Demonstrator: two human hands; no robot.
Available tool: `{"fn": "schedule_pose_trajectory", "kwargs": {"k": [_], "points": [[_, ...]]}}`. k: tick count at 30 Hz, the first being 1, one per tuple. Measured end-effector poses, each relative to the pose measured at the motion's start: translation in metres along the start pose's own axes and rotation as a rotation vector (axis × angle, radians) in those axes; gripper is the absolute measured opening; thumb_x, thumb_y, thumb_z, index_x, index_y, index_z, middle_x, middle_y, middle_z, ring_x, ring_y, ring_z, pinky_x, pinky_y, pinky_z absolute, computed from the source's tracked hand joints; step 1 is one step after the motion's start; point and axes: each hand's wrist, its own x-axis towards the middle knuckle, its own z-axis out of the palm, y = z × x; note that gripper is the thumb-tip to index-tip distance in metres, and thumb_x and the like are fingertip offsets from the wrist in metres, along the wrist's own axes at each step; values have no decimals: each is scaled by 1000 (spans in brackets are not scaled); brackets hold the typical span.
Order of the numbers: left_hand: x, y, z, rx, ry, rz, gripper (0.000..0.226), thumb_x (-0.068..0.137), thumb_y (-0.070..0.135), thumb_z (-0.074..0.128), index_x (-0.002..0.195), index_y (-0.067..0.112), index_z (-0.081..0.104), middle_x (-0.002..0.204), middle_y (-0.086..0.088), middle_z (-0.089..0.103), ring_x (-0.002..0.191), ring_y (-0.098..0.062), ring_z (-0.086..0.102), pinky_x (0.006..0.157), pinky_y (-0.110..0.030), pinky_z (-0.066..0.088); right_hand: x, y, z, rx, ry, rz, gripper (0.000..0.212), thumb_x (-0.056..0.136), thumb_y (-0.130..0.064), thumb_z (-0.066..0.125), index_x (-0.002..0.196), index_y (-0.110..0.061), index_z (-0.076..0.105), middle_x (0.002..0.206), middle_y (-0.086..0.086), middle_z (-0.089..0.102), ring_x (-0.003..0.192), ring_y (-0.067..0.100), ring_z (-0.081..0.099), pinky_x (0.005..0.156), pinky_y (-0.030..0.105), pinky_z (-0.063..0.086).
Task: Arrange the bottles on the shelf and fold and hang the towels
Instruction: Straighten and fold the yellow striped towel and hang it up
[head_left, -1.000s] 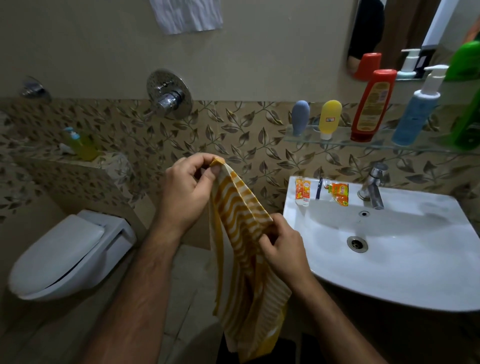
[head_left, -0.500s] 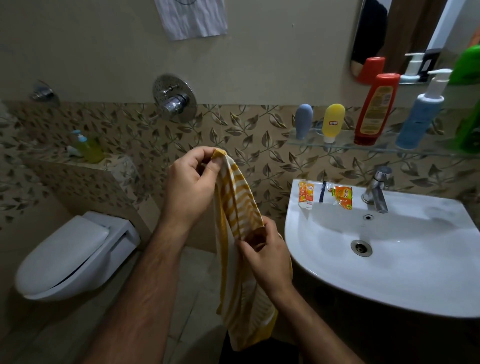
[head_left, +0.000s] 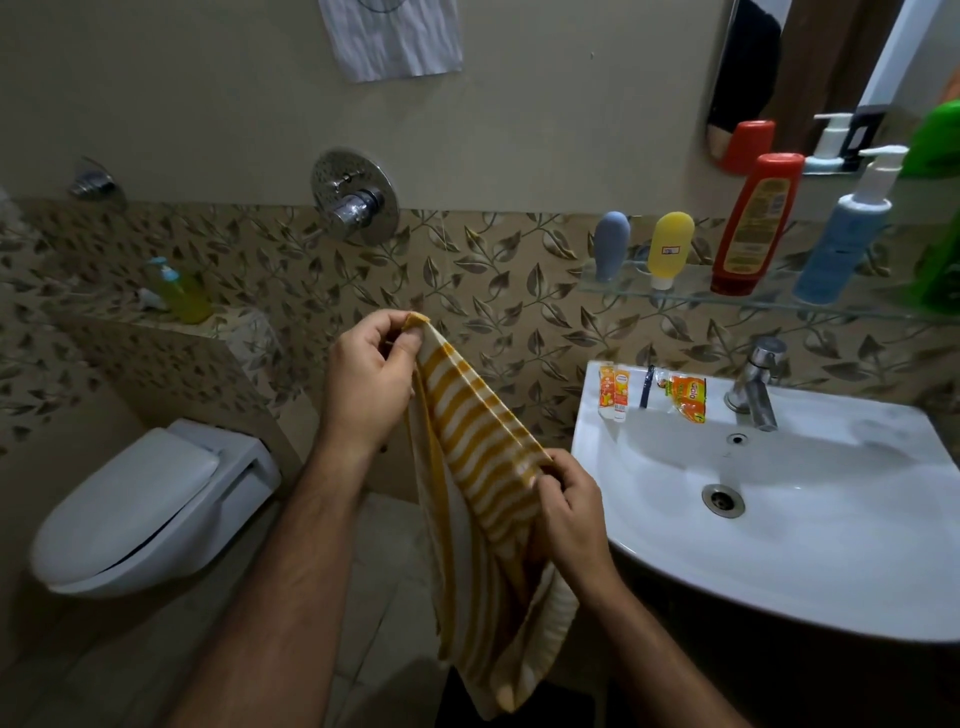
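Observation:
A yellow-and-white striped towel (head_left: 478, 467) hangs in front of me between both hands. My left hand (head_left: 369, 379) pinches its top corner, raised above the floor. Lower and to the right, my right hand (head_left: 571, 514) pinches the towel's edge, and the rest droops below. On the glass shelf (head_left: 691, 296) over the sink stand a grey bottle (head_left: 611, 244), a yellow bottle (head_left: 670, 248), a red bottle (head_left: 753, 223), a blue pump bottle (head_left: 847, 239) and a green bottle (head_left: 940, 260) at the frame's edge.
A white sink (head_left: 779, 519) with a tap (head_left: 756, 384) is at right, with small sachets (head_left: 685, 397) on its rim. A white toilet (head_left: 140, 509) sits at left. A ledge holds a yellow-green bottle (head_left: 184, 296). A white cloth (head_left: 395, 36) hangs high on the wall.
My right hand has slid along the towel's edge, pulling it out to the right so the stripes spread flatter. My left hand keeps its pinch on the top corner.

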Motion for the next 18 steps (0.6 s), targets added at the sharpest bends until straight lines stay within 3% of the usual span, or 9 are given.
{"fn": "schedule_pose_trajectory", "kwargs": {"k": [3, 7, 12, 15, 18], "points": [[4, -18, -3, 56, 11, -67, 13, 96, 17, 56, 100, 24, 66, 84, 7, 65, 72, -5, 64, 59, -27, 54, -3, -3, -15, -52, -99, -76, 21, 88, -54, 60, 91, -35, 66, 87, -14, 69, 84, 6, 67, 70, 25, 58], [2, -36, -2, 101, -17, -124, 12, 96, 18, 56, 100, 26, 65, 89, 7, 66, 83, -13, 66, 69, -33, 58, -3, -7, -28, -226, -108, -156, 9, 91, -34, 65, 89, -27, 70, 80, -13, 69, 78, 4, 65, 66, 19, 53], [0, -44, -3, 162, -39, -117, 13, 96, 17, 57, 100, 22, 68, 87, 15, 64, 81, 3, 60, 61, -4, 42, -8, -19, -41, -523, -130, -230, 25, 97, -38, 56, 81, -22, 67, 70, -8, 65, 66, 9, 59, 60, 29, 47], [0, -42, -5, 103, -31, -110, 14, 96, 16, 56, 99, 24, 67, 88, 16, 65, 77, 14, 58, 60, 1, 40, -10, -26, -53, -554, -120, -167, 21, 95, -41, 58, 83, -29, 71, 71, -11, 68, 68, 6, 61, 59, 28, 47], [-3, -36, -4, 22, -3, -76, 14, 97, 15, 56, 100, 23, 67, 92, 11, 66, 79, 11, 59, 66, -2, 44, -6, -28, -62, -725, -161, -111, 18, 94, -40, 59, 84, -32, 71, 72, -13, 63, 70, 7, 57, 57, 24, 41]]}}
